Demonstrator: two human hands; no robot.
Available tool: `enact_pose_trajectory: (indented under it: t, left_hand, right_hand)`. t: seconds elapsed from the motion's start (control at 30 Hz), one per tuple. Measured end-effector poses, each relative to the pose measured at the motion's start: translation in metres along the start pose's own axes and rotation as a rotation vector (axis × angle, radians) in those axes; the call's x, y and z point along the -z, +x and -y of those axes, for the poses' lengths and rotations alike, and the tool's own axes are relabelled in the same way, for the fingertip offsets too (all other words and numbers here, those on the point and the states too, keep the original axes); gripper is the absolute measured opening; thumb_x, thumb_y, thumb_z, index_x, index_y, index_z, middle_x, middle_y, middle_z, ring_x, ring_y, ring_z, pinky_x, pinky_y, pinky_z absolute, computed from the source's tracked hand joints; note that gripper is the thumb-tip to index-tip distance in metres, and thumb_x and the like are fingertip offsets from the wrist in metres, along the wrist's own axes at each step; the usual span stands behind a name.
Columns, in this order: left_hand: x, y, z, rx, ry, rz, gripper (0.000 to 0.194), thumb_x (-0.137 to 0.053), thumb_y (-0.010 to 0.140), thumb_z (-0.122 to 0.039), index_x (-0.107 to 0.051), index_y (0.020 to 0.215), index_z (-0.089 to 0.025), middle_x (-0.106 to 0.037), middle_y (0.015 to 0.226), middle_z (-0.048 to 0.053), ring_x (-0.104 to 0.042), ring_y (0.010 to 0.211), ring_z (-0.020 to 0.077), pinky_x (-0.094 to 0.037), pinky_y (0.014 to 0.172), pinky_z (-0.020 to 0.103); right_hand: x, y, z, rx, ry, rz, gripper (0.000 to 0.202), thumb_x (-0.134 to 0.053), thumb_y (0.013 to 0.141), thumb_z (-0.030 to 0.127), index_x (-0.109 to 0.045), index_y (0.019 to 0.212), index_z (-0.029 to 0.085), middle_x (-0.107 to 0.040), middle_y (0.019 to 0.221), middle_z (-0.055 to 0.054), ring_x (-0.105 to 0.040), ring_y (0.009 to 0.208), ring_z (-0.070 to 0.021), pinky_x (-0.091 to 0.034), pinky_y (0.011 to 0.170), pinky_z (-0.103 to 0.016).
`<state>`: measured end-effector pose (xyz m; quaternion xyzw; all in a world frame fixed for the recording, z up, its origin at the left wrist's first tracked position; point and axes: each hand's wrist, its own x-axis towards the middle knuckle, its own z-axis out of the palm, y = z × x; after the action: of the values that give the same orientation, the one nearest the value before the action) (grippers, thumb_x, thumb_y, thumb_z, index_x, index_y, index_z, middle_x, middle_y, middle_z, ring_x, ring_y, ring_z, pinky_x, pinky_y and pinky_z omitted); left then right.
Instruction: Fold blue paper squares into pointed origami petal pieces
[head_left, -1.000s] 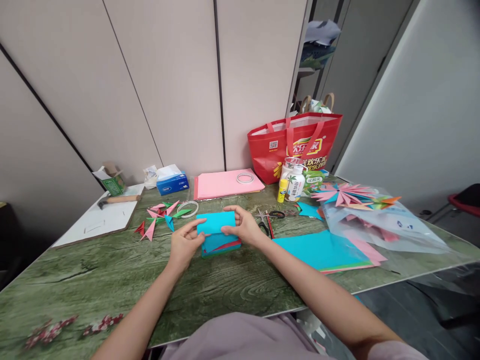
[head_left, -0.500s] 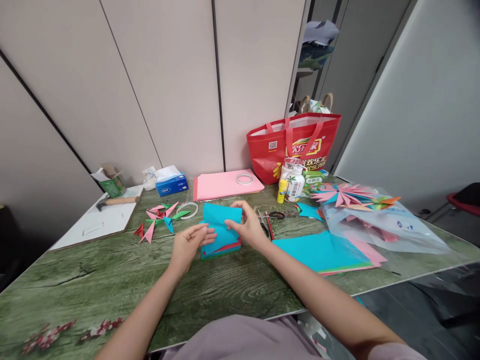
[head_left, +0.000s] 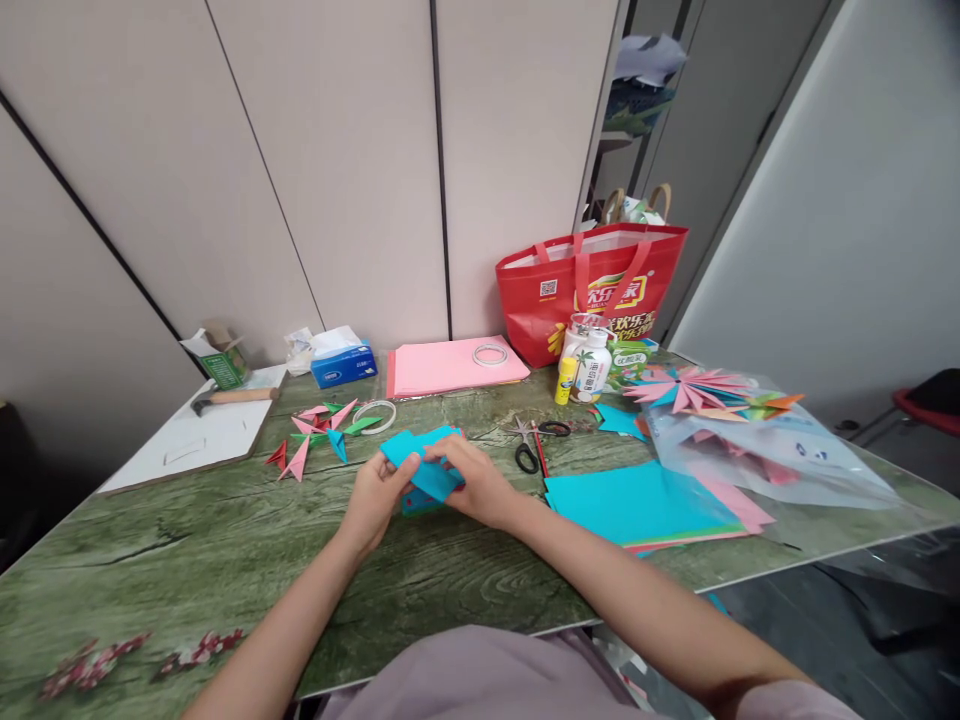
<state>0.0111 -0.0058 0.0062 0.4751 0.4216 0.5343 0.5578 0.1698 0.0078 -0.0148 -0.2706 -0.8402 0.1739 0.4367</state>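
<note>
A small sheet of blue paper point(head_left: 420, 466) is held between both hands, tilted, just above a stack of cut coloured paper point(head_left: 417, 503). My left hand point(head_left: 377, 500) pinches its left side, thumb on top. At its right side, the fingers of my right hand point(head_left: 474, 480) are closed on the paper, and they partly cover the stack. Right of the hands lie scissors point(head_left: 527, 447) with black handles and a red pencil point(head_left: 539, 450). Folded paper pieces point(head_left: 324, 432) in pink, green, red and blue lie to the left, beside a roll of tape point(head_left: 373, 417).
Large blue sheets point(head_left: 637, 505) lie at the right, near a plastic bag point(head_left: 772, 460) with a folded paper flower point(head_left: 690, 388) on it. Behind stand a glue stick point(head_left: 565, 382), a white bottle point(head_left: 592, 366) and a red bag point(head_left: 536, 315). A hammer point(head_left: 240, 396) rests on a white board point(head_left: 187, 440).
The blue sheet has been turned to a slant and lowered. My left hand now grips it rather than hovering with fingers spread, and my right hand has come lower and nearer the left.
</note>
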Motion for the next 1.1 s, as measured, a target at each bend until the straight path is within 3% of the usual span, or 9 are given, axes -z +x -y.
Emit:
enact_pose_trajectory:
  t: [0.17, 0.3, 0.43, 0.6, 0.73, 0.83, 0.97, 1.1]
  left_hand:
    - [0.002, 0.001, 0.002, -0.046, 0.057, -0.032, 0.042, -0.065, 0.064, -0.036, -0.053, 0.098, -0.014, -0.064, 0.083, 0.004, -0.058, 0.069, 0.0145, -0.049, 0.062, 0.026]
    - [0.002, 0.000, 0.000, -0.058, 0.116, -0.015, 0.065, -0.064, 0.063, -0.039, -0.041, 0.121, -0.019, -0.061, 0.081, 0.002, -0.057, 0.067, 0.0162, -0.049, 0.057, 0.027]
    - [0.001, -0.001, -0.003, -0.155, 0.205, -0.043, 0.071, -0.064, 0.062, -0.040, -0.039, 0.124, -0.016, -0.061, 0.078, 0.003, -0.058, 0.067, 0.0177, -0.048, 0.056, 0.026]
    - [0.001, 0.001, -0.004, -0.242, 0.255, -0.029, 0.074, -0.070, 0.055, -0.039, -0.045, 0.120, -0.014, -0.063, 0.089, 0.007, -0.059, 0.081, 0.0224, -0.048, 0.069, 0.030]
    - [0.004, 0.002, -0.001, -0.204, 0.251, 0.001, 0.076, -0.071, 0.053, -0.039, -0.044, 0.119, -0.014, -0.064, 0.094, 0.009, -0.060, 0.082, 0.0233, -0.049, 0.067, 0.030]
    - [0.006, 0.002, 0.001, -0.136, 0.260, -0.007, 0.064, -0.070, 0.056, -0.038, -0.049, 0.111, -0.013, -0.065, 0.095, 0.009, -0.060, 0.082, 0.0234, -0.049, 0.065, 0.030]
    - [0.008, 0.004, 0.002, -0.059, 0.202, -0.058, 0.045, -0.069, 0.058, -0.038, -0.059, 0.093, -0.011, -0.067, 0.091, 0.011, -0.061, 0.078, 0.0232, -0.049, 0.066, 0.032]
    - [0.012, 0.005, 0.000, -0.008, 0.092, -0.055, 0.041, -0.072, 0.055, -0.036, -0.061, 0.085, -0.009, -0.068, 0.085, 0.012, -0.062, 0.069, 0.0223, -0.050, 0.063, 0.034]
  right_hand:
    - [0.000, 0.002, 0.004, -0.064, 0.112, 0.011, 0.069, -0.074, 0.052, 0.042, -0.043, 0.109, 0.019, -0.048, 0.106, -0.009, -0.047, 0.095, -0.0210, -0.044, 0.078, -0.035]
    - [0.002, 0.002, 0.005, -0.136, 0.161, 0.023, 0.076, -0.075, 0.046, 0.045, -0.042, 0.110, 0.019, -0.047, 0.104, -0.008, -0.050, 0.089, -0.0197, -0.045, 0.077, -0.035]
    - [0.003, 0.003, 0.008, -0.153, 0.181, 0.051, 0.079, -0.076, 0.044, 0.046, -0.042, 0.112, 0.021, -0.049, 0.103, -0.008, -0.050, 0.091, -0.0203, -0.046, 0.075, -0.035]
    - [-0.001, 0.002, 0.008, -0.226, 0.249, 0.005, 0.058, -0.068, 0.062, 0.037, -0.042, 0.112, 0.021, -0.050, 0.103, -0.007, -0.052, 0.085, -0.0166, -0.049, 0.068, -0.031]
    - [-0.004, 0.001, 0.005, -0.272, 0.337, -0.028, 0.046, -0.062, 0.070, 0.029, -0.042, 0.111, 0.022, -0.051, 0.102, -0.007, -0.054, 0.082, -0.0145, -0.049, 0.063, -0.026]
    - [-0.003, 0.002, 0.004, -0.351, 0.370, -0.129, 0.036, -0.052, 0.076, 0.022, -0.040, 0.110, 0.022, -0.052, 0.097, -0.006, -0.054, 0.077, -0.0124, -0.047, 0.056, -0.022]
    - [0.001, 0.003, 0.001, -0.357, 0.326, -0.300, 0.036, -0.045, 0.076, 0.013, -0.039, 0.110, 0.021, -0.054, 0.092, -0.004, -0.051, 0.063, -0.0080, -0.041, 0.050, -0.018]
    - [0.005, 0.004, -0.005, -0.312, 0.261, -0.270, 0.026, -0.043, 0.072, 0.010, -0.058, 0.091, 0.017, -0.056, 0.088, -0.004, -0.045, 0.057, -0.0070, -0.035, 0.049, -0.019]
